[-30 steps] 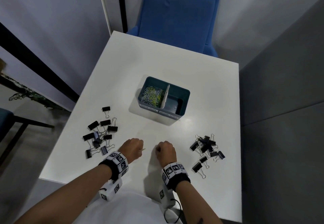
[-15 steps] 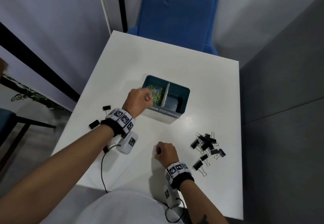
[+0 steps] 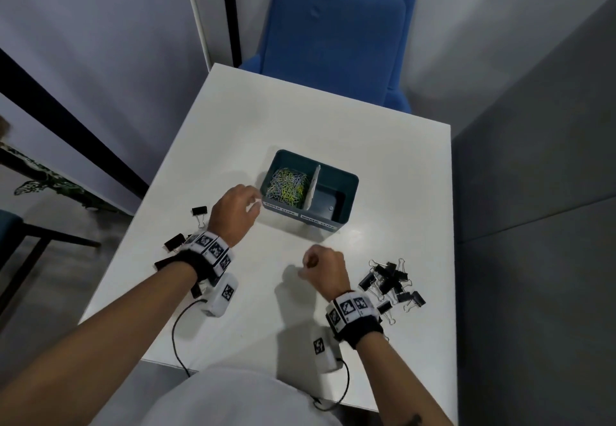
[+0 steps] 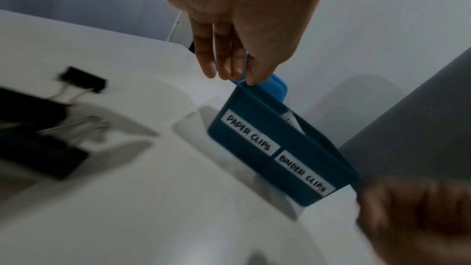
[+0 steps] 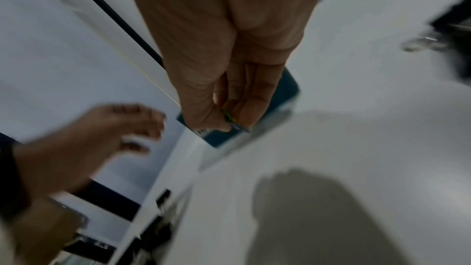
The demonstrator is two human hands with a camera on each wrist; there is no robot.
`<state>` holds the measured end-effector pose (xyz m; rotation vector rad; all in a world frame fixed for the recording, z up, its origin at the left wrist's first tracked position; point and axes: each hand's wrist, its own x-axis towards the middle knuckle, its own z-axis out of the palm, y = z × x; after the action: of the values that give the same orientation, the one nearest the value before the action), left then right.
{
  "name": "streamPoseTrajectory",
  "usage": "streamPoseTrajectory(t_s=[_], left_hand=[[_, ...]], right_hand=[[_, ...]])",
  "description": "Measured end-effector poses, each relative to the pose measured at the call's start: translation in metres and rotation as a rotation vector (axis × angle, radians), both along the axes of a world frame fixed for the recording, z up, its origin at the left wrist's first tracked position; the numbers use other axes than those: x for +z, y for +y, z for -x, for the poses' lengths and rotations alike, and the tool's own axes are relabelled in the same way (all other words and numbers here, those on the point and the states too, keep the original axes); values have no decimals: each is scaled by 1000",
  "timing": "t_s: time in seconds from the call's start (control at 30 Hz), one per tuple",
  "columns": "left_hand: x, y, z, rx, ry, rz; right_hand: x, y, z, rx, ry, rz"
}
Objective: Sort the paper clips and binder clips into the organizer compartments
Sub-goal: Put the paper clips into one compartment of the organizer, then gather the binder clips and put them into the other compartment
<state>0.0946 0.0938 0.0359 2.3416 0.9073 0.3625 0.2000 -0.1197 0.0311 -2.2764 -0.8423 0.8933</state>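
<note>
The teal organizer (image 3: 346, 180) stands mid-table; its left compartment holds a heap of paper clips (image 3: 288, 185), its right one (image 3: 330, 200) looks bare. Labels on its front (image 4: 249, 132) read PAPER CLIPS and BINDER CLIPS. My left hand (image 3: 248, 203) hovers at the organizer's front left corner, fingers (image 4: 224, 65) straight and holding nothing. My right hand (image 3: 310, 267) is curled nearer me, and thumb and fingers pinch a small green-yellow paper clip (image 5: 229, 118). Black binder clips lie in a left pile (image 3: 200, 210), partly hidden by my wrist, and a right pile (image 3: 390, 280).
The white table (image 3: 333, 125) has a blue chair (image 3: 333, 32) at its far edge. A grey wall runs along the right side. Cables hang from both wrist cameras over the near table edge (image 3: 173, 335).
My left hand rose from the table's front to over the paper clip compartment as a fist, then drew back left with fingers opened. My right hand lifted and moved slightly forward.
</note>
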Motion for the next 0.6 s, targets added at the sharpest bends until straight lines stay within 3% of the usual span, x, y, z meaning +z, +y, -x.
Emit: streamPoseTrajectory(t_s=[0.17,0.37,0.53,0.6], left_hand=[[-28,-10,49,19,217,58],[-43,-14,70,-94,334,10],[-37,14,58,-61,337,-76],[-38,31,54,-3,494,-62]], right_hand=[[49,59,-30,15,-97,-171],[61,120,-53,-1,-244,-199],[55,107,-59,-31,-318,-179],[49,84,-62,-60,-403,-208]])
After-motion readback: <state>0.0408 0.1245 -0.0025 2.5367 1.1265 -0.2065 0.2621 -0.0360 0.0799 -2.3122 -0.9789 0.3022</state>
